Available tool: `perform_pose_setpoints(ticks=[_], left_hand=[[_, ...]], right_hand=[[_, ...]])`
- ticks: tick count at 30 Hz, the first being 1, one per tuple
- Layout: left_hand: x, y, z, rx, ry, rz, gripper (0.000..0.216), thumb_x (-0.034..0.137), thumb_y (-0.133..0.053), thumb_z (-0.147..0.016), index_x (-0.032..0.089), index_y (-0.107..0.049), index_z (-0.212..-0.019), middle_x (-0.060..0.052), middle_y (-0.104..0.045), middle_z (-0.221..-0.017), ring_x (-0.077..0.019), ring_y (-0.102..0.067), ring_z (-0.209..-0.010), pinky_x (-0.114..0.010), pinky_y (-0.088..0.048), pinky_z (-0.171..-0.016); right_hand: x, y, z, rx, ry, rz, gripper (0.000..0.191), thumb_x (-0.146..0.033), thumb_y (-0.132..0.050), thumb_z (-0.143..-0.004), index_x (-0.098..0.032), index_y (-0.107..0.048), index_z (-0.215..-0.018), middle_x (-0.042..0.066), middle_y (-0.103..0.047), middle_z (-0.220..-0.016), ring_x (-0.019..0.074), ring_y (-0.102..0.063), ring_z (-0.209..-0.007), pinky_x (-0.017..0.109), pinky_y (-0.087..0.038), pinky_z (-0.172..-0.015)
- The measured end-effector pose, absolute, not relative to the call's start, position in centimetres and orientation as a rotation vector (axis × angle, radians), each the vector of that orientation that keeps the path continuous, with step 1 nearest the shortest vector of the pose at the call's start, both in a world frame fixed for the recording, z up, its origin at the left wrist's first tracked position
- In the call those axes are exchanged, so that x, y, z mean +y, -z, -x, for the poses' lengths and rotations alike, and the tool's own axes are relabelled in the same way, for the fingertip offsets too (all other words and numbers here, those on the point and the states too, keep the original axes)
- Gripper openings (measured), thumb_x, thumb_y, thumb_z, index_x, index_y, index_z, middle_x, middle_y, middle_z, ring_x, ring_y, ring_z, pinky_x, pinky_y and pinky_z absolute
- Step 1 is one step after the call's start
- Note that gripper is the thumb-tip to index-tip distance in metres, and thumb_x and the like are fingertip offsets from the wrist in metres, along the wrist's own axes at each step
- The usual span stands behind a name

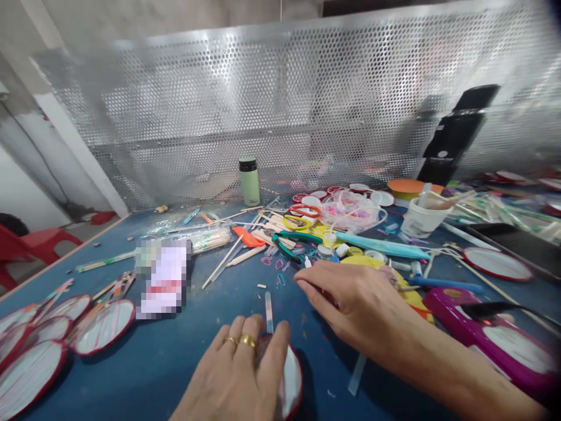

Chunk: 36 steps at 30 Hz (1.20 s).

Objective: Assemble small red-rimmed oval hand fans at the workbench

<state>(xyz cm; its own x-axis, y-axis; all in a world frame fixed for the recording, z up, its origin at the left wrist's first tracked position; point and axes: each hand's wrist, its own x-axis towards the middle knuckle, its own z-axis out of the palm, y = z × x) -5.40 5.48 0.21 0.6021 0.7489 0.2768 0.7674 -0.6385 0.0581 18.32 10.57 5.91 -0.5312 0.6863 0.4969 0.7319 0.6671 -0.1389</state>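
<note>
My left hand [239,374], with two gold rings, lies flat with fingers stretched over a small round fan with a red rim [291,383], pressing it on the blue table [184,351]. A pale stick [269,311] pokes out beyond my fingertips. My right hand [350,298] reaches in from the right, fingers curled down toward the table near small loose bits; what its fingertips hold is hidden.
Several finished red-rimmed fans [103,324] lie at the left. Scissors [298,238], sticks, a white cup [423,217], a green bottle [249,181], a magenta case [491,336] and craft scraps crowd the middle and right. A perforated metal screen [307,105] walls the back.
</note>
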Motion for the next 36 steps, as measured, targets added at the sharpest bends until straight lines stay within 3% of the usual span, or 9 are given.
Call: perform_pose_setpoints(ticks=[5, 9, 11, 13, 16, 21, 27, 32, 36], left_hand=[[5.0, 1.2, 4.8, -1.274, 0.306, 2.633, 0.068, 0.022, -0.047, -0.086, 0.025, -0.026, -0.151, -0.021, -0.059, -0.127, -0.0380, -0.058, -0.111, -0.048, -0.049, -0.088], [4.3, -1.3, 4.5, -1.299, 0.265, 2.600, 0.062, 0.021, -0.047, -0.088, 0.024, -0.032, -0.147, -0.017, -0.062, -0.121, -0.0327, -0.061, -0.105, -0.044, -0.051, -0.085], [4.8, -3.5, 4.4, -1.269, 0.347, 2.638, 0.057, 0.031, -0.051, -0.088, 0.021, -0.038, -0.143, -0.015, -0.062, -0.119, -0.0305, -0.061, -0.103, -0.043, -0.052, -0.085], [6.2, -5.4, 4.3, -1.345, 0.491, 2.571, 0.055, 0.041, -0.056, -0.087, 0.016, -0.046, -0.134, -0.017, -0.058, -0.124, -0.0315, -0.056, -0.110, -0.046, -0.049, -0.091], [9.5, -6.4, 4.0, -1.403, 0.431, 2.575, 0.021, 0.021, -0.050, -0.092, 0.016, -0.060, -0.109, -0.012, -0.062, -0.109, -0.0268, -0.057, -0.105, -0.044, -0.048, -0.091], [13.2, -3.7, 3.1, -1.284, 0.230, 2.680, 0.020, 0.011, -0.044, -0.092, 0.015, -0.063, -0.088, -0.010, -0.063, -0.091, -0.0224, -0.060, -0.089, -0.037, -0.050, -0.081], [15.3, -3.7, 3.3, -1.229, 0.182, 2.608, 0.024, 0.009, -0.038, -0.092, 0.013, -0.062, -0.089, -0.010, -0.065, -0.084, -0.0201, -0.062, -0.079, -0.032, -0.050, -0.073], [19.7, -6.5, 6.0, -1.533, 0.143, 2.355, 0.028, 0.010, -0.035, -0.093, 0.010, -0.063, -0.100, -0.017, -0.066, -0.101, -0.0240, -0.063, -0.095, -0.034, -0.048, -0.082], [21.1, -6.8, 7.6, -1.650, 0.077, 2.341, 0.022, 0.010, -0.044, -0.089, 0.010, -0.066, -0.093, -0.018, -0.070, -0.095, -0.0257, -0.067, -0.089, -0.033, -0.049, -0.077]], right_hand=[[10.0, -6.1, -18.1, -2.353, 0.109, 1.090, 0.022, -0.022, -0.048, -0.094, -0.019, -0.065, -0.080, 0.004, -0.064, -0.071, 0.0150, -0.059, -0.067, 0.025, -0.039, -0.063], [9.6, -6.4, -17.8, -2.425, 0.079, 1.119, 0.024, -0.020, -0.047, -0.094, -0.018, -0.060, -0.074, 0.002, -0.062, -0.070, 0.0135, -0.057, -0.064, 0.026, -0.037, -0.062], [9.5, -6.6, -17.7, -2.440, 0.054, 1.133, 0.025, -0.019, -0.046, -0.095, -0.018, -0.059, -0.073, 0.002, -0.062, -0.071, 0.0132, -0.056, -0.064, 0.026, -0.035, -0.061], [9.6, -6.7, -17.9, -2.423, 0.041, 1.134, 0.025, -0.021, -0.045, -0.096, -0.018, -0.060, -0.075, 0.002, -0.062, -0.071, 0.0131, -0.055, -0.065, 0.026, -0.034, -0.061], [9.9, -6.7, -18.3, -2.383, 0.041, 1.149, 0.025, -0.023, -0.046, -0.096, -0.019, -0.060, -0.076, 0.001, -0.061, -0.071, 0.0121, -0.053, -0.064, 0.026, -0.032, -0.061], [10.5, -6.4, -18.6, -2.367, 0.058, 1.200, 0.025, -0.022, -0.047, -0.095, -0.019, -0.056, -0.072, -0.002, -0.059, -0.069, 0.0109, -0.050, -0.061, 0.027, -0.027, -0.059], [11.5, -6.6, -18.8, -2.319, 0.148, 1.366, 0.026, -0.023, -0.045, -0.095, -0.019, -0.057, -0.072, 0.000, -0.061, -0.071, 0.0123, -0.052, -0.062, 0.027, -0.027, -0.059], [12.7, -6.6, -18.6, -2.300, 0.202, 1.496, 0.026, -0.020, -0.043, -0.095, -0.018, -0.063, -0.079, 0.006, -0.062, -0.082, 0.0177, -0.056, -0.077, 0.029, -0.035, -0.070], [14.3, -5.9, -18.4, -2.293, 0.290, 1.512, 0.026, -0.013, -0.041, -0.092, -0.016, -0.063, -0.080, 0.009, -0.060, -0.088, 0.0200, -0.054, -0.083, 0.030, -0.038, -0.077]])
